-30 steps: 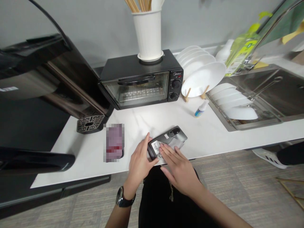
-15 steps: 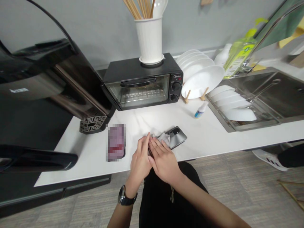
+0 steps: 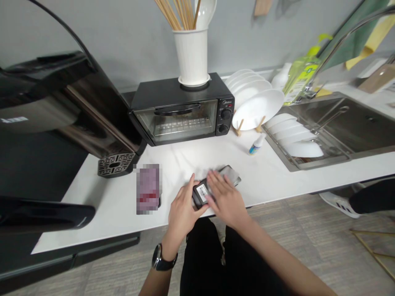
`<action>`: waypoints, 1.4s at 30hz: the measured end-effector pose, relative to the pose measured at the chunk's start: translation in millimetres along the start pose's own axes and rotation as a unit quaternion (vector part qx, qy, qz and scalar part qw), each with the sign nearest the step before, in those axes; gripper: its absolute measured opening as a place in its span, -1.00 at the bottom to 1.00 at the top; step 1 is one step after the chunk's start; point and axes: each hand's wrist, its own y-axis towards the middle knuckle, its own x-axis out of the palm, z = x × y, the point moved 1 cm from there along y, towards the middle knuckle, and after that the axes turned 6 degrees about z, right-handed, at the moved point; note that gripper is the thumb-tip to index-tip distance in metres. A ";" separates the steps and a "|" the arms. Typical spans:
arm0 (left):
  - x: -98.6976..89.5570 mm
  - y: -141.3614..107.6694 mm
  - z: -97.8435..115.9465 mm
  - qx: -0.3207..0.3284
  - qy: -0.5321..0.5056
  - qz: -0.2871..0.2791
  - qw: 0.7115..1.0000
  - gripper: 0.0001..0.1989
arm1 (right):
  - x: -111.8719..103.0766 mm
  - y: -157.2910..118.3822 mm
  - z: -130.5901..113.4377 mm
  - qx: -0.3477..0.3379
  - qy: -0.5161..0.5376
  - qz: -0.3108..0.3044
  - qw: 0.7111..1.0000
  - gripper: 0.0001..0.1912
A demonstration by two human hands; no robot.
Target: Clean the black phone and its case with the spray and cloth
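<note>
A dark, flat smartphone (image 3: 202,192) with a white label lies slanted near the counter's front edge. My left hand (image 3: 182,205) grips its near-left end between thumb and fingers. A thin grey cloth (image 3: 231,174) covers its far end, where a camera block showed earlier. My right hand (image 3: 227,200) presses the cloth onto the phone, fingers laid together; part of the cloth is hidden below them. To the right stands a small spray bottle (image 3: 256,144) with a blue label. At the left lies a pixelated purplish rectangular thing (image 3: 148,187).
A black toaster oven (image 3: 182,117) with a white chopstick holder (image 3: 191,55) stands behind. Racked plates (image 3: 259,109) and a sink (image 3: 290,164) with bowls lie right. A dark machine (image 3: 101,119) stands left. A person's shoe (image 3: 339,204) shows below the counter.
My right hand has slid right and away with the cloth, uncovering the phone's labelled end. My left thumb has opened away from the right hand and holds the near edge.
</note>
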 end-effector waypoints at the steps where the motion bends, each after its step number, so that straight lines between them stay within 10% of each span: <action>1: 0.0 -0.4 -0.8 0.003 0.002 -0.001 1.000 0.09 | 2.8 1.3 -5.8 -0.029 0.020 -0.015 0.999 -0.34; 9: -1.6 3.1 -2.8 0.023 -0.002 -0.008 1.000 0.10 | -9.6 4.3 26.4 0.039 -0.041 0.012 0.998 -0.40; 14: -3.0 2.9 -4.6 0.032 -0.007 -0.014 0.999 0.04 | -5.2 -1.0 4.4 -0.082 0.036 -0.038 0.995 -0.37; 19: -1.4 2.2 -4.6 0.039 0.003 -0.006 0.999 0.04 | -9.2 0.8 16.3 0.027 -0.034 0.016 0.999 -0.39; 24: -1.4 2.3 -3.0 0.030 0.003 -0.007 1.000 0.03 | -8.1 -0.7 8.6 -0.075 0.033 -0.058 0.995 -0.38; 28: -1.8 1.8 -1.7 0.031 0.003 -0.005 0.999 0.05 | -9.9 2.9 15.2 0.024 -0.025 0.001 0.999 -0.38; 33: -0.6 -0.9 -2.4 0.024 0.008 -0.005 1.000 0.03 | -6.3 2.3 4.4 -0.088 0.047 -0.073 0.992 -0.30; 38: 0.8 -1.9 -0.7 0.022 0.012 0.000 1.000 0.07 | -8.2 6.0 9.3 0.027 -0.028 -0.005 0.999 -0.36; 42: 1.4 -3.0 -0.3 0.027 0.026 0.011 0.999 0.08 | -4.0 5.8 3.2 -0.088 0.058 -0.073 0.992 -0.27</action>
